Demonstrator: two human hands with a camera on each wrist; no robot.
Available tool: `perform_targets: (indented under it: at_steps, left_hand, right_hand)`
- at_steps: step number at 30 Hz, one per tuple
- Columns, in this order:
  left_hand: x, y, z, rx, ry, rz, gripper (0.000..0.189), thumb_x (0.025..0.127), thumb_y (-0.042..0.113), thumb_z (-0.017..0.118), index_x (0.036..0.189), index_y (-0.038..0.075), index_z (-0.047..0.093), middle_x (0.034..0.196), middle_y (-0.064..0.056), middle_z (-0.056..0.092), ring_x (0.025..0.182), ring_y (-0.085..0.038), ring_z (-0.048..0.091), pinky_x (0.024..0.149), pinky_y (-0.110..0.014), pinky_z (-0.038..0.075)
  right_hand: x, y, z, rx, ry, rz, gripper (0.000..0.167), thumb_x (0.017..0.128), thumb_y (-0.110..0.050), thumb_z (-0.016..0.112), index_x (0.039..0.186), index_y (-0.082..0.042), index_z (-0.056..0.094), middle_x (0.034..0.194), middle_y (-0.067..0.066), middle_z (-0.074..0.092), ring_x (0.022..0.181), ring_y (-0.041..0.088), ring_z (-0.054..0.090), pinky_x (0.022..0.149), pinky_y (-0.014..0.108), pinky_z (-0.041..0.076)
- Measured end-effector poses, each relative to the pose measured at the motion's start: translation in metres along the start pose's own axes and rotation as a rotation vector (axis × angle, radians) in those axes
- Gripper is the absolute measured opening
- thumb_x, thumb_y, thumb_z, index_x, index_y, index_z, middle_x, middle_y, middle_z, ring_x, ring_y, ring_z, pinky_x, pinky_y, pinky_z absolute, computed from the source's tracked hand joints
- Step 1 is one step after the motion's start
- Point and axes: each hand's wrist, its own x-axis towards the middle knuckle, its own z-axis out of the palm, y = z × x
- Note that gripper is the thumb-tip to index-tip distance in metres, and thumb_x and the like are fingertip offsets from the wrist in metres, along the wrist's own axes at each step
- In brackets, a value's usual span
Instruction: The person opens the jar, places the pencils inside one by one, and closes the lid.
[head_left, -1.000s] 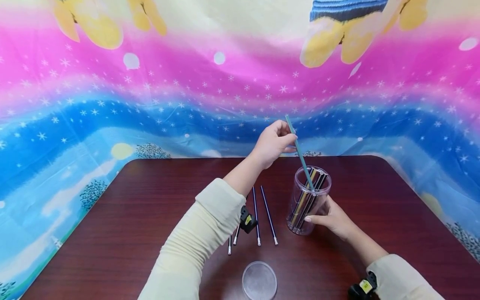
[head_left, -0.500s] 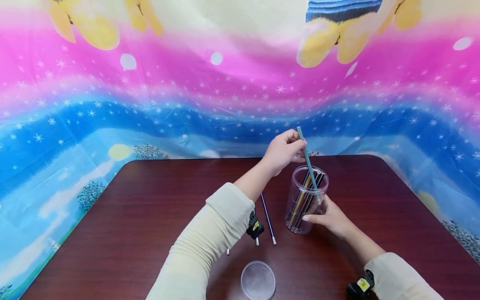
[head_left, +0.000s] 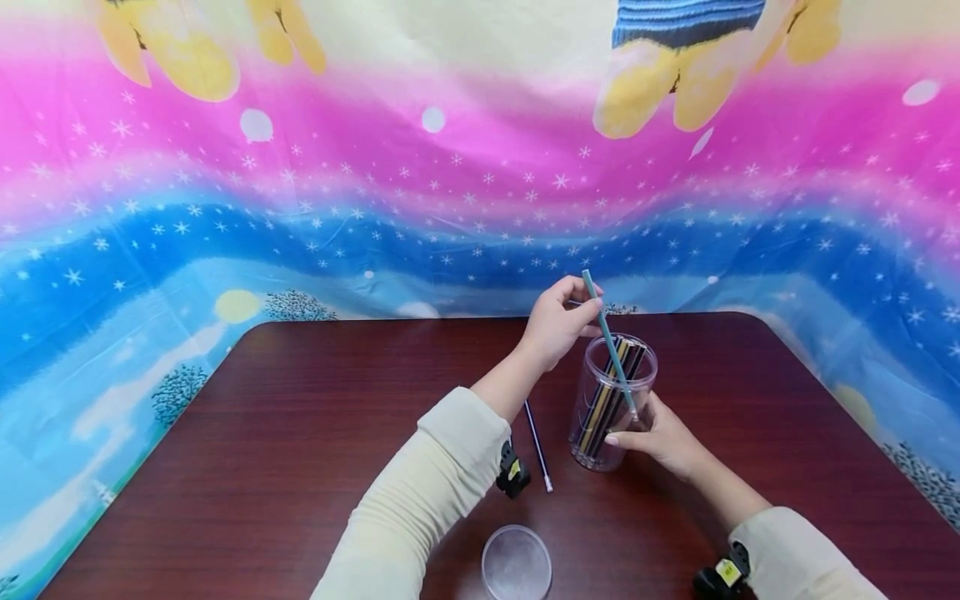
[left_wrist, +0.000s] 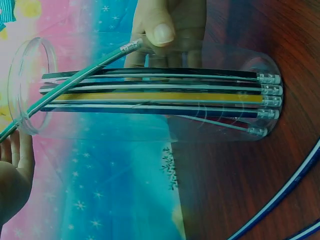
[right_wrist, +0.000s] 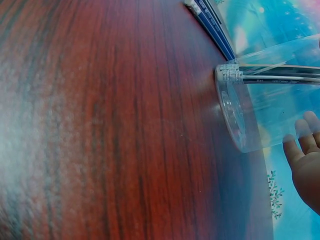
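My left hand (head_left: 558, 321) pinches a green pencil (left_wrist: 70, 83) near its upper end, just above the mouth of a clear plastic jar (head_left: 579, 412). The pencil slants down through the opening, eraser end lowest and inside the jar. Several pencils (left_wrist: 150, 97), black, yellow and blue, lean together in the jar with their eraser ends at its bottom. Low on the jar's right side, my right hand (head_left: 663, 437) grips it, thumb in front and fingers behind. The right wrist view catches fingers of that hand (right_wrist: 307, 167) against the clear wall.
A round clear lid (head_left: 517, 562) lies flat on the dark wooden table (head_left: 300, 433) nearer the front. Left of the jar lies a blue pencil (head_left: 537, 446), with others partly hidden under the left forearm. A patterned cloth (head_left: 375, 192) hangs behind the table.
My left hand has moved right and down, and the green pencil's eraser end has gone from the jar's mouth to deeper inside. My right hand stays on the jar.
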Motion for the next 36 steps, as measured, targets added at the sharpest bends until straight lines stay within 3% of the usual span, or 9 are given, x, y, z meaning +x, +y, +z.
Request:
perform_targets:
  at_steps: [5,11,16,20,25,31,36]
  left_hand:
    - [0.001,-0.003,0.000,-0.044,0.024,0.017,0.025,0.083,-0.003,0.053,0.107,0.001,0.051,0.080,-0.005,0.051,0.070,-0.018,0.054,0.063,-0.040,0.050]
    - [-0.005,0.006,0.002,-0.042,0.021,0.054,0.047,0.083,-0.005,0.050,0.125,0.012,0.040,0.087,-0.011,0.051,0.082,-0.040,0.052,0.065,-0.043,0.049]
    - [-0.012,0.013,0.005,-0.016,0.032,0.085,0.042,0.083,-0.008,0.050,0.121,0.008,0.043,0.088,-0.018,0.051,0.084,-0.046,0.050,0.064,-0.041,0.049]
    - [-0.013,0.015,0.006,0.009,0.028,0.096,0.039,0.081,-0.007,0.052,0.118,0.005,0.046,0.085,-0.016,0.053,0.080,-0.039,0.054,0.067,-0.043,0.048]
    - [-0.014,0.021,0.008,0.166,-0.031,0.129,0.037,0.079,-0.004,0.056,0.114,0.006,0.051,0.084,-0.014,0.058,0.072,-0.020,0.057,0.066,-0.031,0.049]
    - [-0.002,0.013,0.013,0.440,-0.183,0.150,0.036,0.079,0.006,0.061,0.113,0.014,0.052,0.081,-0.003,0.061,0.073,-0.007,0.056,0.063,-0.019,0.045]
    - [0.007,0.005,0.019,0.533,-0.302,0.159,0.032,0.079,0.012,0.062,0.108,0.020,0.052,0.081,0.006,0.060,0.074,-0.002,0.056,0.064,-0.017,0.045]
  right_hand:
    - [-0.001,-0.001,0.000,0.008,0.005,-0.005,0.061,0.074,0.000,0.063,0.123,0.004,0.027,0.104,0.025,0.049,0.088,0.011,0.054,0.075,0.022,0.043]
    - [-0.002,-0.001,0.000,0.009,0.010,-0.018,0.056,0.074,0.001,0.063,0.118,0.006,0.030,0.098,0.020,0.052,0.085,0.012,0.055,0.073,0.023,0.044]
    - [-0.002,-0.001,-0.001,0.008,0.004,-0.028,0.057,0.074,0.000,0.063,0.120,0.007,0.030,0.099,0.022,0.051,0.083,0.014,0.056,0.072,0.025,0.045]
    - [-0.001,-0.001,-0.002,0.003,-0.001,-0.020,0.062,0.074,-0.001,0.064,0.123,0.004,0.027,0.104,0.022,0.050,0.086,0.013,0.056,0.073,0.024,0.045]
    - [0.000,0.000,-0.003,0.018,-0.014,-0.007,0.064,0.074,-0.002,0.064,0.125,0.003,0.025,0.107,0.022,0.049,0.088,0.014,0.055,0.075,0.024,0.044]
    - [0.000,0.001,-0.003,0.044,-0.026,0.018,0.070,0.075,-0.002,0.063,0.129,0.001,0.020,0.112,0.024,0.046,0.088,0.016,0.056,0.075,0.025,0.045]
    - [-0.002,0.004,-0.003,0.060,-0.031,0.029,0.072,0.075,-0.003,0.063,0.131,-0.001,0.018,0.115,0.022,0.044,0.090,0.016,0.055,0.074,0.028,0.046]
